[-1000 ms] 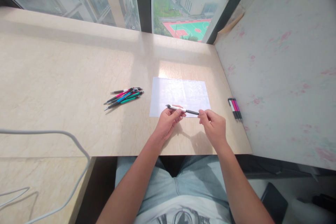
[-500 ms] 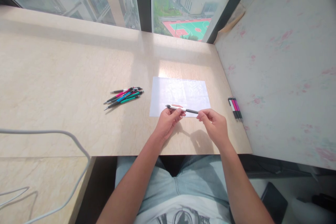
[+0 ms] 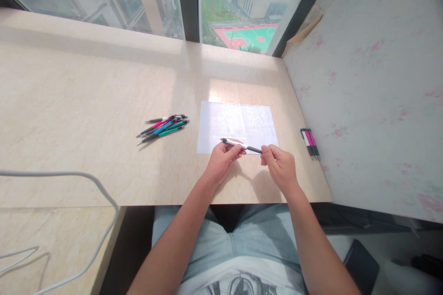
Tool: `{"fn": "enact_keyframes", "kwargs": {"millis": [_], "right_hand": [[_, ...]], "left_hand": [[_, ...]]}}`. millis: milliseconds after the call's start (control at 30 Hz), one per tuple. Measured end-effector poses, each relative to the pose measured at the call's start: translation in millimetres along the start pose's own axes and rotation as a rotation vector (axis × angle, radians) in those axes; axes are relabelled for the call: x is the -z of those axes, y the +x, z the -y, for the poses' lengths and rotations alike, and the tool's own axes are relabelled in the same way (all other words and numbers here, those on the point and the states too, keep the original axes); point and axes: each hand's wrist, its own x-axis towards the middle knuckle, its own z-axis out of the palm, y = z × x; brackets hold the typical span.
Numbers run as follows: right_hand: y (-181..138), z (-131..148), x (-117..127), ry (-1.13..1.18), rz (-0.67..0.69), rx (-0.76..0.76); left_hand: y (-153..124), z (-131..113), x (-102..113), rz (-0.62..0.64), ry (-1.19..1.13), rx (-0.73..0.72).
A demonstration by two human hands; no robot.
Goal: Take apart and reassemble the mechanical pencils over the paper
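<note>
Both my hands hold one white and black pen (image 3: 249, 148) level above the near edge of a white sheet of paper (image 3: 238, 124). My left hand (image 3: 221, 162) pinches the pen's white end. Its black end is pinched in the fingers of my right hand (image 3: 281, 168). A loose pile of several coloured pens (image 3: 163, 127) lies on the beige table (image 3: 86, 101), left of the paper. A neat row of several pens (image 3: 310, 142) lies near the table's right edge.
A grey cable (image 3: 72, 179) curves over the table's near left corner. A pale flowered wall (image 3: 374, 83) rises right beside the table. Windows (image 3: 242, 14) run along the far edge. My lap shows below the near edge.
My right hand has slid slightly left along the pen, closing the gap between my hands. The pen's left end has shifted a little to the right. Nothing else moved.
</note>
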Motion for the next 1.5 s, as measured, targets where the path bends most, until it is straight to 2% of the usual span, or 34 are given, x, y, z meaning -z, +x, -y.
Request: {"fn": "enact_keyframes", "kwargs": {"millis": [167,367,567,667,833,1033,1233,1400,1500], "right_hand": [[-0.3,-2.5,-1.2,0.059,0.001,0.013],[-1.7,-4.4,0.7,0.001,0.08,0.018],[-2.2,-3.3,1.4,0.024,0.014,0.034],[-2.8,-4.7,0.7,-0.018,0.027,0.024],[-3.2,-7.0,-1.3,0.064,0.009,0.013],[-5.6,-9.2,-3.5,-0.046,-0.002,0.027],[-4.7,-6.7,-6.7,0.04,-0.057,0.021],[-5.3,-7.9,-6.9,-0.041,-0.035,0.015],[-5.6,-7.7,-7.1,-0.011,-0.019,-0.007]], "left_hand": [[0.6,-0.8,-1.3,-0.041,0.003,-0.005],[2.2,2.1,1.9,0.0,0.003,-0.002],[2.0,1.8,0.3,-0.027,0.008,-0.01],[1.9,1.9,0.3,-0.009,0.014,-0.007],[2.4,2.0,0.0,-0.029,0.009,-0.006],[1.4,0.5,-1.1,-0.007,0.038,-0.008],[0.8,0.3,-0.3,-0.02,0.046,-0.009],[0.8,0.2,-0.3,-0.007,0.069,-0.01],[0.8,-0.3,-1.0,-0.011,0.063,-0.012]]}}
